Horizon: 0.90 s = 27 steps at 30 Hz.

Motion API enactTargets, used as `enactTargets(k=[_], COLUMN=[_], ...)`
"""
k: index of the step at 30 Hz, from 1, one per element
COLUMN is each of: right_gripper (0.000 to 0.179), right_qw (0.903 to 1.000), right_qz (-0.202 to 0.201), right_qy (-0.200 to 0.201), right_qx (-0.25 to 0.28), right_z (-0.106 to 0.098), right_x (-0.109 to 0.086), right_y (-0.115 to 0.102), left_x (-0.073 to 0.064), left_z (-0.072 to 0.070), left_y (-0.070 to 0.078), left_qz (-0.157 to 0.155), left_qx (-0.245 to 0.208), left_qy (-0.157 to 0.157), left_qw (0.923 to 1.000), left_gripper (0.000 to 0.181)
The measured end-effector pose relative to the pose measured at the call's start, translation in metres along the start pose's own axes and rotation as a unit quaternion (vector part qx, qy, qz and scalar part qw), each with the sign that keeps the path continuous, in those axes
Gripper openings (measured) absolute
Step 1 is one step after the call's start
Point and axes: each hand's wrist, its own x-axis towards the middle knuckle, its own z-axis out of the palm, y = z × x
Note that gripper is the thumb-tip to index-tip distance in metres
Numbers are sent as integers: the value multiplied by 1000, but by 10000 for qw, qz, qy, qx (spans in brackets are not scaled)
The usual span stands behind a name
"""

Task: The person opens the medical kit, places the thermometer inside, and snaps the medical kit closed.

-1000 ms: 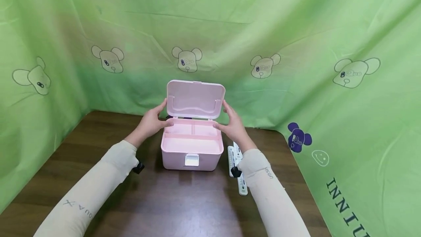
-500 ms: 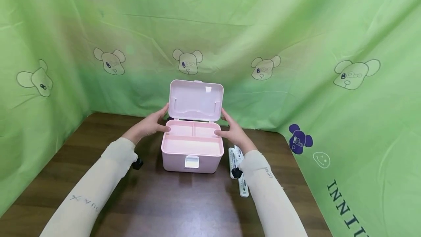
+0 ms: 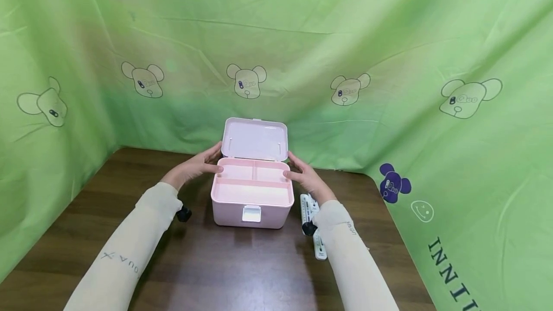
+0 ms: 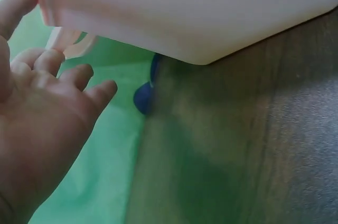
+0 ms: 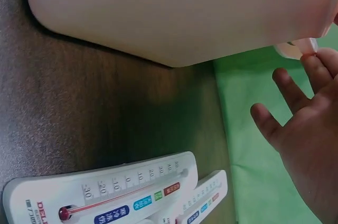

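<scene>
- At the left, the left hand [image 3: 194, 168] is being held against the box, its thumb laid on the rim, its fingers loosely extended and touching the lid.
- Near the middle of the far edge of the table [image 3: 242, 272], the pink box [image 3: 229, 212] is being kept upright, its lid [image 3: 255, 139] being tilted back toward the green cloth [image 3: 250, 28]. The opening is being judged largely done, with both hands not yet being withdrawn; three compartments [image 3: 252, 191] are being exposed, no contents being seen.
- On its right side, rim and lid are being touched by the right hand [image 3: 307, 177], fingers loosely spread.
- Toward the right edge, white thermometers [image 5: 105, 192] are being left outside the box, partly hidden by the right sleeve [image 3: 337, 220].
</scene>
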Motion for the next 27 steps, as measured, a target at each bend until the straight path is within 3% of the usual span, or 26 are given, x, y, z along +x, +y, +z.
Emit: enactTargets(k=[10,15,21,27], right_gripper=[73,72,68,60], right_qw=[9989,9996,9981,9851], right_qz=[45,65,-164,-444], right_qy=[-146,-34,164,600], right_qx=[448,270,-570,-1547], right_z=[-3,-4,-1,-2], right_x=[-4,-9,-14,-27], right_y=[12,10,-3,-11], left_x=[-5,-5,-9,-19], left_z=[8,13,18,30], left_y=[-7,-9,-4,0], left_qz=[-217,-187,-170,-332], left_qx=[-480,-621,-562,274], left_qy=[61,83,383,1160], left_qw=[9986,9979,9975,9923], left_gripper=[88,85,81,75])
